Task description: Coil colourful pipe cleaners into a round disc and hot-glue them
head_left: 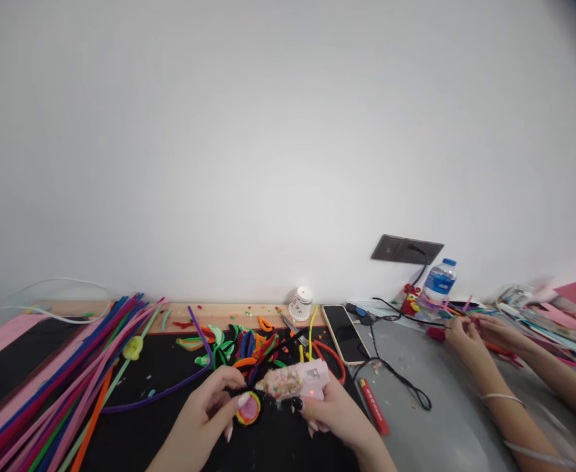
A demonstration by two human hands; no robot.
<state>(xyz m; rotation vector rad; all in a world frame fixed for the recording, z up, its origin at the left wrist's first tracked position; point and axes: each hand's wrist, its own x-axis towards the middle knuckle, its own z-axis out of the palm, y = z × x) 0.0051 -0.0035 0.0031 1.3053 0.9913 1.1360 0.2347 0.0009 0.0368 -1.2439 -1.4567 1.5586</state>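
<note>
Pinches round pink disc (249, 408) with yellow-orange rim in left hand (204, 413). Grips pink gun-like tool (315, 379) in right hand (337, 412), with lumpy front end toward disc and small red light on side. Works over black mat (288, 452) on grey table (416, 436). Shows tangled colourful pipe-cleaner pieces (257, 342) just beyond hands, plus curved purple pipe cleaner (163, 394) to their left. Has big pipe-cleaner bundle (79, 387) at far left, with yellow piece (133, 348) beside it. Includes white cup (300, 305) near wall, phone (346, 334) right of cup, red stick-shaped item (374, 406) nearer. Also shows another person's hands (465, 335) at right, near water bottle (439, 283).
</note>
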